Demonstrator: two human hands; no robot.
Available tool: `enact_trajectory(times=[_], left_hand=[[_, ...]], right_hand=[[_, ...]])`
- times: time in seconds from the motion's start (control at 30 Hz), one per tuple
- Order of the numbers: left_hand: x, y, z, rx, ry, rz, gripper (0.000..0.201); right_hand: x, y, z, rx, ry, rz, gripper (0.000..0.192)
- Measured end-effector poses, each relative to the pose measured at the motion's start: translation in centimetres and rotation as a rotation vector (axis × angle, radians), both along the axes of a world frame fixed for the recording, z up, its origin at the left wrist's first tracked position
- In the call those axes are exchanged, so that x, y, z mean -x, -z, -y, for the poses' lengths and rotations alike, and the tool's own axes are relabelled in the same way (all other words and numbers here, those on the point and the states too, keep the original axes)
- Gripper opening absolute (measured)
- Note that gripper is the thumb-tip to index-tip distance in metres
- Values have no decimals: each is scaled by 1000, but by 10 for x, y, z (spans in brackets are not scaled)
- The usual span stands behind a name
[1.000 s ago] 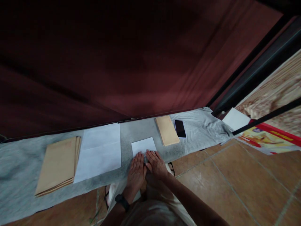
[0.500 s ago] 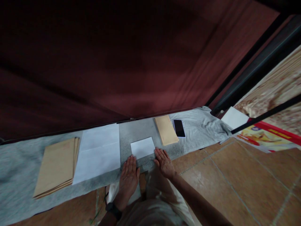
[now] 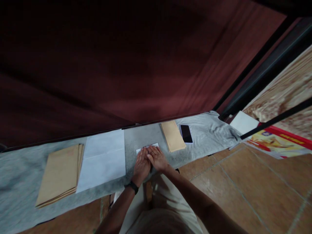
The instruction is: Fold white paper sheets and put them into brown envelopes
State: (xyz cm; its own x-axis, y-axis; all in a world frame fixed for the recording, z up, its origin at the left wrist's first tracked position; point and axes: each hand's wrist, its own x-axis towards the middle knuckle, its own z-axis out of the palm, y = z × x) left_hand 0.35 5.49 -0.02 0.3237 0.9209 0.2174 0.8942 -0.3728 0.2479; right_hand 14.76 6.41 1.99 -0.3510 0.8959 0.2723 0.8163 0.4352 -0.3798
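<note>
A small folded white paper [image 3: 153,146] lies on the grey cloth [image 3: 21,175] in front of me. My left hand [image 3: 141,165] and my right hand [image 3: 157,158] lie flat on it side by side, fingers together and pointing away, covering most of it. Only its far edge shows. A dark watch is on my left wrist.
Left of my hands lie a large white sheet [image 3: 103,156] and a stack of brown envelopes [image 3: 60,174]. To the right are one brown envelope [image 3: 173,135] and a dark phone [image 3: 186,133]. A dark red curtain hangs behind. Tiled floor and a printed mat [image 3: 275,141] are at right.
My hands were apart at the paper's near edge half a second ago. They have come together and slid forward onto the paper, covering it.
</note>
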Motion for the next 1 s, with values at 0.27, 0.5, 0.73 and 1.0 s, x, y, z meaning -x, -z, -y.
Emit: enact_trajectory(times=[0.27,0.5,0.73,1.0], left_hand=[[3,6,2,-26,-48,-3,59],[18,0,7,-51,-107,-20,59],[24,1,11,-57,-140,-45,59],[31,1,15,-120,-137,-81,61]], right_hand=[[-4,18,-3,-14,55,25,53],[-19,25,1,-72,139,50,56],[-29,27,4,-81,181,124,56],[-30,28,4,-95,193,177,55]])
